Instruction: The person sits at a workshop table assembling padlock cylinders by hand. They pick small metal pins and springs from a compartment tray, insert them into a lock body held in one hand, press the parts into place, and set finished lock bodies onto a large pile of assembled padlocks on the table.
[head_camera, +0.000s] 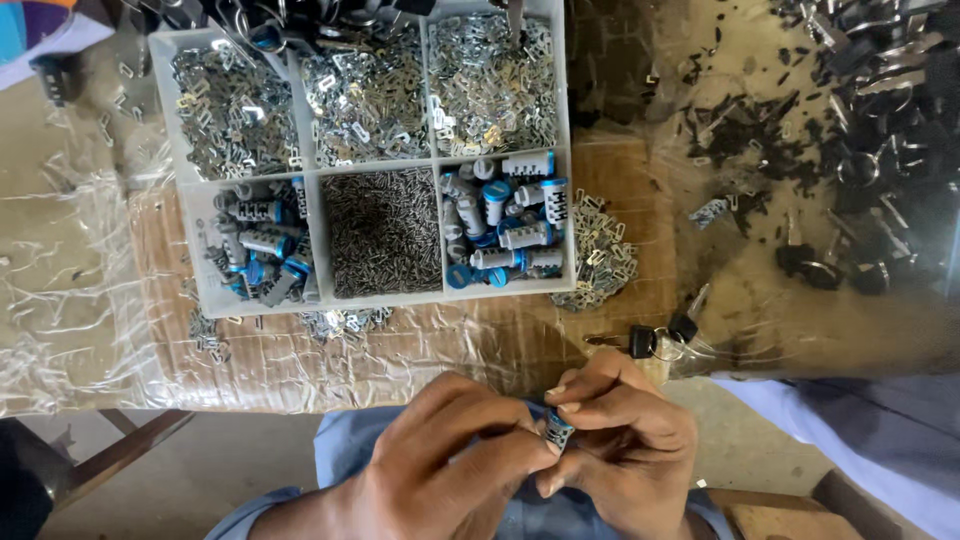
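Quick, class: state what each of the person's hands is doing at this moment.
Left hand: closed, fingertips pinching the small lock cylinder.
Right hand: closed around the same lock cylinder, gripping it from the other side.

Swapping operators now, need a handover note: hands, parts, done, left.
Left hand and right hand: both pinch one small lock cylinder with a blue end, held over the lap, below the table edge.
Parts: white six-compartment tray on the table. Top row holds small metal plates, bottom middle holds tiny pins, bottom left and bottom right hold more cylinders.
Black-headed keys lie by the right hand.
Done: cannot tell from this view.
Left: the cylinder in hand is not yet set down.
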